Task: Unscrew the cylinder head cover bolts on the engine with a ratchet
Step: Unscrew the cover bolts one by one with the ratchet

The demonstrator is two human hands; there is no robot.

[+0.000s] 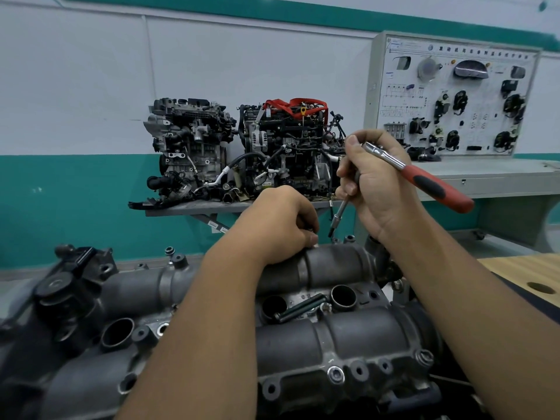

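Note:
The grey cylinder head cover (333,338) fills the lower half of the view. My right hand (378,180) grips the ratchet (418,174) by its head and extension bar; its red and black handle sticks out to the right, and the bit end (335,222) hangs just above the cover's far edge. My left hand (281,222) rests on the far cam housing with curled fingers pinching a small dark part at the far edge, probably a bolt. A loose bolt (298,309) lies on the cover between two plug wells. Another bolt (335,374) sits in the near flange.
Two complete engines (242,147) stand on a grey shelf against the teal and white wall. A training panel (454,98) with electrical parts stands on a grey bench at the right. A wooden bench top (527,274) with a hole lies right of the engine.

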